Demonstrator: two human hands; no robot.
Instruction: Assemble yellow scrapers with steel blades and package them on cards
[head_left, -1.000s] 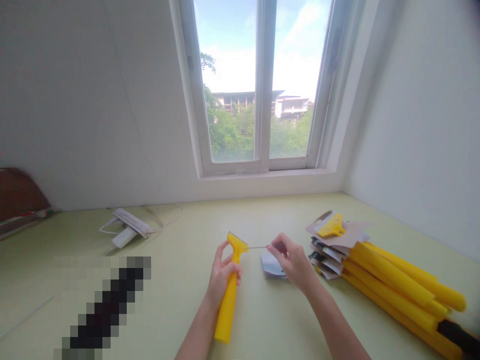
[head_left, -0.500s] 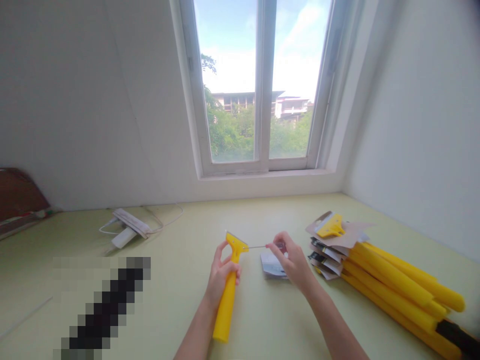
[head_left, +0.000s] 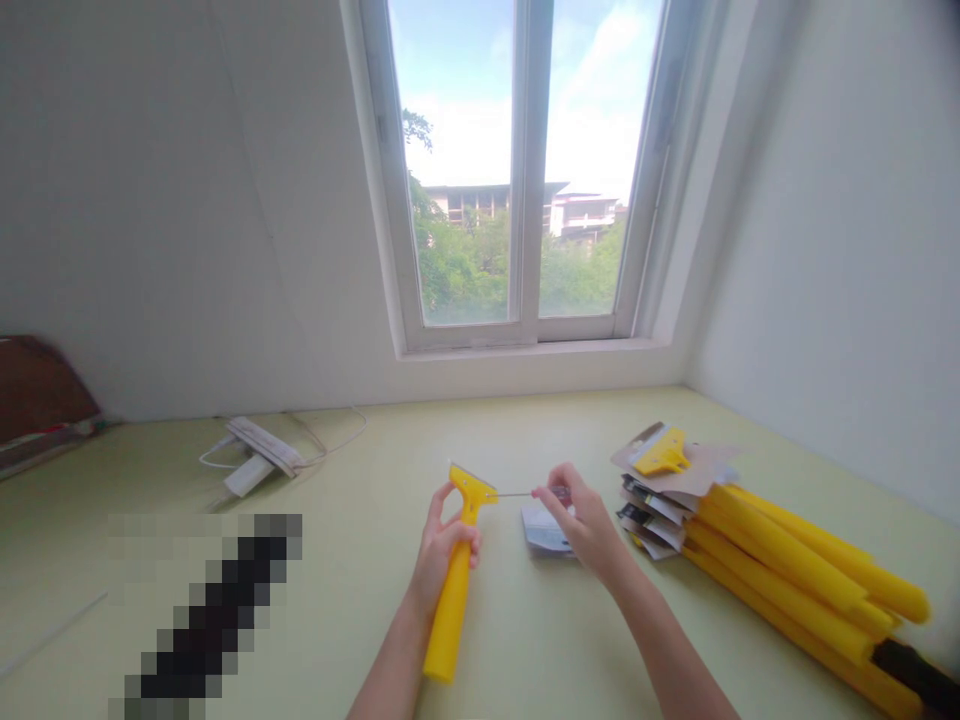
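Note:
A yellow scraper [head_left: 451,610] with a thick round handle is in my left hand [head_left: 439,548], its fingers wrapped round the neck and its head pointing up and away. My right hand [head_left: 581,515] is closed on a screwdriver [head_left: 517,494], whose thin metal shaft points left. The shaft's tip meets the right side of the scraper head, where small screws show. Most of the screwdriver's handle is hidden in my fingers. Partly behind my right hand, a small flat pack [head_left: 546,532] lies on the table.
Several yellow scrapers [head_left: 795,560] with card sleeves lie stacked on the right of the pale green table [head_left: 315,600]. A white power strip [head_left: 262,445] with a plug and cables sits at the back left. A window [head_left: 529,250] is beyond the table. A blurred-out dark patch covers the lower left.
The scraper in my left hand has shifted very slightly to the left. Both hands otherwise keep their places, with the screwdriver still at the scraper head.

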